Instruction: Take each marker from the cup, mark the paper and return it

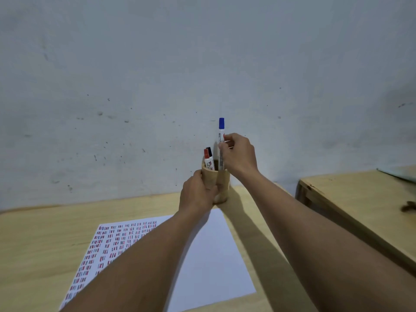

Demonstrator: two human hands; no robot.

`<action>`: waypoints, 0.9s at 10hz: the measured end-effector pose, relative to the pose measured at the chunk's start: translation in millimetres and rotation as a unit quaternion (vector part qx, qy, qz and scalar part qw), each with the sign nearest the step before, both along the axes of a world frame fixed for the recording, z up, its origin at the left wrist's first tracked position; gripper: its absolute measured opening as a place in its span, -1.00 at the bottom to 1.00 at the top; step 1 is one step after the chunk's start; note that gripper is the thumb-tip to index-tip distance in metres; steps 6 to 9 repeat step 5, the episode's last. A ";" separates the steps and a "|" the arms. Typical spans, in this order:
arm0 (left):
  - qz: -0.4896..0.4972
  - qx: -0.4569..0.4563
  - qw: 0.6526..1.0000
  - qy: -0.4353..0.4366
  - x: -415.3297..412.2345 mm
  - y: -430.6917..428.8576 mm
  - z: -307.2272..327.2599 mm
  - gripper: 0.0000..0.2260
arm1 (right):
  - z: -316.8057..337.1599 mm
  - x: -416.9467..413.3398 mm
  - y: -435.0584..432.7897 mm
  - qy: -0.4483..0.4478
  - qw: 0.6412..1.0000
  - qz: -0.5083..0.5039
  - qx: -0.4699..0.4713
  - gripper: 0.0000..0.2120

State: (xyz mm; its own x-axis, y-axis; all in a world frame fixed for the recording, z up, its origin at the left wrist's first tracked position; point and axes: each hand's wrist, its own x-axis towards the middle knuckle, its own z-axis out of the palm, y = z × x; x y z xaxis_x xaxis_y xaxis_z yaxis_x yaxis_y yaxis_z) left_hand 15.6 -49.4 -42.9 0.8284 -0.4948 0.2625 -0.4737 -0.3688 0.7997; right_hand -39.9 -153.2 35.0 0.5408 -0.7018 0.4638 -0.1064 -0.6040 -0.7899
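Observation:
A tan cylindrical cup (221, 180) stands on the wooden table near the wall. My left hand (198, 193) wraps around its left side. My right hand (239, 155) pinches a blue-capped marker (221, 131), held upright with its lower end inside the cup's mouth. A red-capped marker (206, 154) and a black-capped marker (209, 152) lean in the cup's left part. A white paper (209, 255) lies in front of the cup, its left half covered with rows of short red, blue and black strokes, partly hidden by my left forearm.
The light wooden table (38, 239) runs to the grey, speckled wall (157, 86). A second wooden table (360, 199) stands to the right across a narrow gap, with a small dark object (408, 207) at its right edge.

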 end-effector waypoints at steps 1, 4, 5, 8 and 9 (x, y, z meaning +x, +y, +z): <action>-0.001 -0.002 1.000 0.000 1.6 -2.1 -3.3 -0.60 | -9.7 -1.6 -1.8 0.051 0.999 0.004 0.012 -0.76; -0.007 -0.014 1.000 0.007 4.8 -4.3 -8.3 -0.53 | -22.3 -10.5 -5.8 0.166 0.986 0.005 -0.008 -0.76; -0.001 -0.014 1.000 0.010 3.4 -4.8 -5.9 -0.54 | -18.7 -16.8 -1.7 0.136 0.991 -0.001 0.008 -0.79; -0.001 -0.014 1.000 0.010 3.4 -4.8 -5.9 -0.54 | -18.7 -16.8 -1.7 0.136 0.991 -0.001 0.008 -0.79; -0.001 -0.014 1.000 0.010 3.4 -4.8 -5.9 -0.54 | -18.7 -16.8 -1.7 0.136 0.991 -0.001 0.008 -0.79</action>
